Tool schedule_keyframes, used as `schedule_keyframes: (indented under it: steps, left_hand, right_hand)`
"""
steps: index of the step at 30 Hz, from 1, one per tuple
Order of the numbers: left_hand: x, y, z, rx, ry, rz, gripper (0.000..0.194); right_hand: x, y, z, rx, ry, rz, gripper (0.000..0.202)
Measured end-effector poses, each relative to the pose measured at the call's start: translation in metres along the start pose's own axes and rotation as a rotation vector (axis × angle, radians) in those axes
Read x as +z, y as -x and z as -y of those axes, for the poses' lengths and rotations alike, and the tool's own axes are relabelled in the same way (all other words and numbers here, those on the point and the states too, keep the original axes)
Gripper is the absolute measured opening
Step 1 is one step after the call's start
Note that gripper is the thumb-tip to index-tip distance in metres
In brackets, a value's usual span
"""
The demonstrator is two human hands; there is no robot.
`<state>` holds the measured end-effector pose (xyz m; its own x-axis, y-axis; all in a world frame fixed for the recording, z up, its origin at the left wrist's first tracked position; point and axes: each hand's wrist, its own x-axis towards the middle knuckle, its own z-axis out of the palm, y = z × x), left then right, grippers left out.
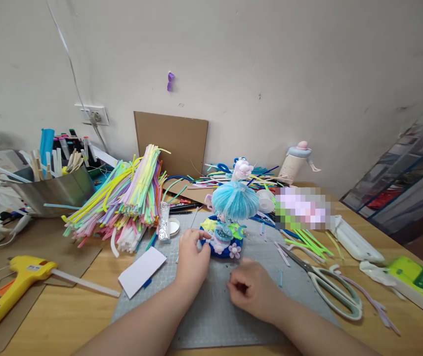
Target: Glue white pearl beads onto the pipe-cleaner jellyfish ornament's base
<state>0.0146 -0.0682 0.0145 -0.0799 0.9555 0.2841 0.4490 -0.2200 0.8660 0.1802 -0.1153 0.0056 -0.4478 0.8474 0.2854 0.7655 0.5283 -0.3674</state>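
Observation:
A small figure with fluffy light blue hair (235, 200) stands upright on a dark blue round base (226, 253) with flowers, on the grey cutting mat (211, 316). My left hand (193, 254) is at the left edge of the base, its thumb and index finger curved close to the pale pieces there; whether it grips anything is hidden. Just in front and to the right of the base, my right hand (250, 289) is curled with its fingers together above the mat, apart from the figure. What it may hold cannot be made out.
Scissors (330, 287) lie right of my right hand, near loose pipe cleaners. A yellow glue gun (19, 282) is at the left. A white card (143, 272) overlaps the mat's left edge. Bundled pipe cleaners (133, 198) and a metal container (56, 193) stand at the back left.

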Motion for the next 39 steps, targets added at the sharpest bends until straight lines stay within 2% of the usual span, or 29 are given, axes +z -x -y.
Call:
schedule_keyframes:
  steps: [3,6,10,16,21,28,32,35,39]
  left_hand:
    - [0.000,-0.003,0.004,-0.041,0.022,-0.033,0.022]
    - [-0.002,-0.005,0.005,-0.081,0.047,-0.064,0.024]
    - [-0.003,-0.007,0.006,-0.136,0.075,-0.115,0.027]
    - [-0.003,-0.008,0.009,-0.195,0.072,-0.153,0.031]
    - [-0.002,-0.007,0.008,-0.093,-0.005,-0.093,0.028]
    - [0.000,0.000,-0.002,0.113,-0.167,0.058,0.020]
    - [0.001,0.002,-0.002,0.152,-0.226,0.099,0.015]
    - [0.002,0.002,-0.001,0.160,-0.251,0.111,0.013]
    - [0.001,0.001,0.001,0.160,-0.266,0.125,0.011]
  right_hand:
    - [-0.007,0.005,0.012,-0.158,-0.084,0.104,0.019]
    - [-0.014,0.007,0.020,-0.232,-0.148,0.189,0.018]
    - [-0.022,0.007,0.023,-0.237,-0.225,0.244,0.016]
    - [-0.027,0.008,0.019,-0.175,-0.341,0.239,0.016]
    - [-0.022,0.009,0.013,-0.110,-0.403,0.153,0.025]
    - [-0.010,0.003,-0.007,0.143,-0.357,-0.157,0.025]
    - [-0.009,-0.006,-0.017,0.193,-0.251,-0.287,0.018]
    - [-0.010,-0.014,-0.019,0.184,-0.125,-0.308,0.014]
    - [-0.014,-0.026,-0.013,0.161,0.046,-0.247,0.014]
